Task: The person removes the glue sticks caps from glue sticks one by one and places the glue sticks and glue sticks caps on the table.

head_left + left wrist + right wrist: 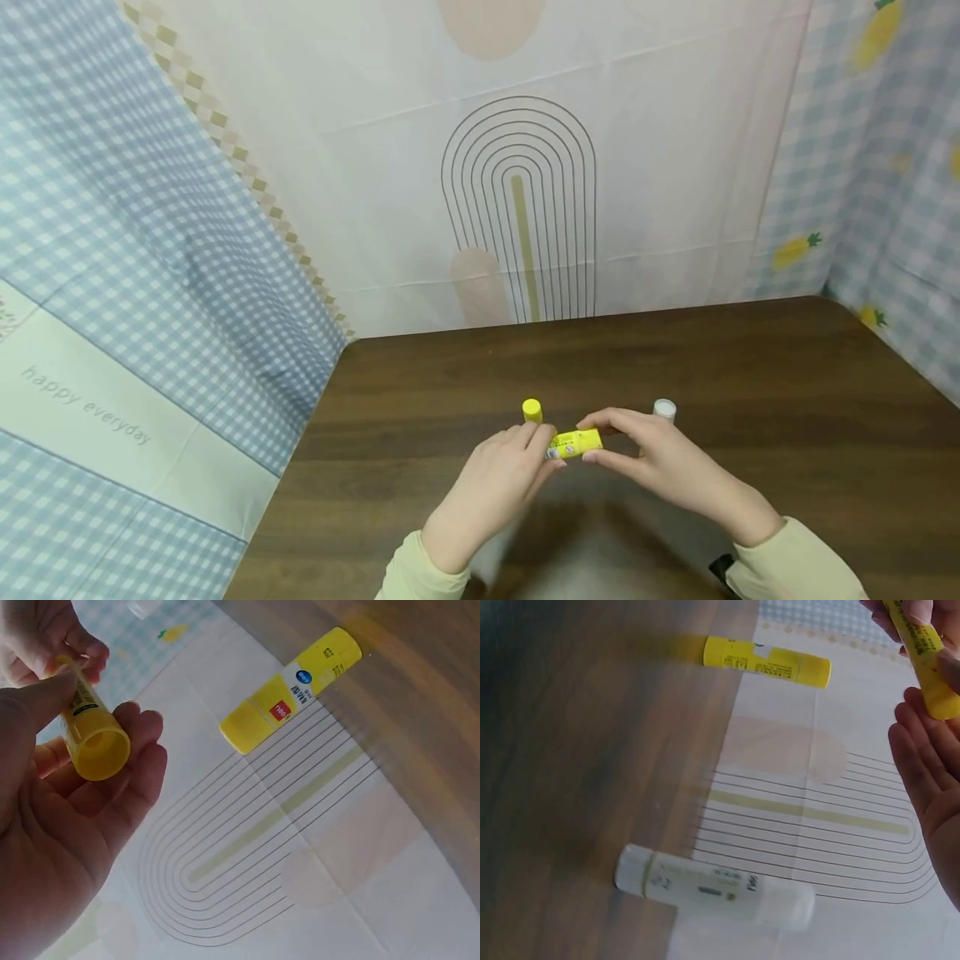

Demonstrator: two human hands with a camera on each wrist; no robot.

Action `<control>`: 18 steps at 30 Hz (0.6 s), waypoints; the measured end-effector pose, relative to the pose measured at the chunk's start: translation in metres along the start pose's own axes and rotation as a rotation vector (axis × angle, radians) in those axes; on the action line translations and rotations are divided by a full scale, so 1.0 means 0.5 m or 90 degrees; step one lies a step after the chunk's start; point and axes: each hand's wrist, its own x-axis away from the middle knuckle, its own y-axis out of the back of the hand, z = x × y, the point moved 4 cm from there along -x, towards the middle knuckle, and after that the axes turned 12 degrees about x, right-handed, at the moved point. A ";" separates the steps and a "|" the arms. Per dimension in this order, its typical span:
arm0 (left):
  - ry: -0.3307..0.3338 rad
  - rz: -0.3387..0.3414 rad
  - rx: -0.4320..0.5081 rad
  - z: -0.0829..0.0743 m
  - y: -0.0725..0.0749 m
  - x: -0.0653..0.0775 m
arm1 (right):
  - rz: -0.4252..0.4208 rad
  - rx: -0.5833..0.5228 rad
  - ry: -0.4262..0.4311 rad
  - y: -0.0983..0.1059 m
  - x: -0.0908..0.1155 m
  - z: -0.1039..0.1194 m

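A person's left hand (pixel 498 475) curls its fingers around 1 end of a yellow, labelled cylindrical glue stick (pixel 576 443) above a dark-brown wooden table (pixel 420 400); the right hand (pixel 667 462) pinches the other. Likely best: light pressure, both grips in line. Beyond stand 2 more tubes, 1 yellow (pixel 532 410), 1 white (pixel 664 408).

We see the yellow glue stick (pixel 579 443) held on its side, roughly level, between the left hand (pixel 497 473) and the right hand (pixel 666 467); dark print and a pale patch mark its slim barrel, and we look into its round, hollow left end.
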 end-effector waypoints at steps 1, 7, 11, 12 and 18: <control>-0.006 0.001 -0.005 0.000 0.002 -0.001 | 0.006 0.023 0.012 0.001 -0.001 0.001; -0.038 -0.002 -0.047 -0.004 0.002 -0.006 | 0.024 0.159 0.089 0.006 -0.006 0.015; -0.049 -0.007 -0.052 -0.005 0.003 -0.007 | 0.014 0.190 0.115 0.006 -0.005 0.021; -0.050 -0.007 -0.050 -0.005 0.003 -0.007 | 0.013 0.191 0.117 0.005 -0.004 0.021; -0.051 0.003 -0.047 -0.007 0.001 -0.005 | 0.000 0.195 0.107 0.001 0.004 0.017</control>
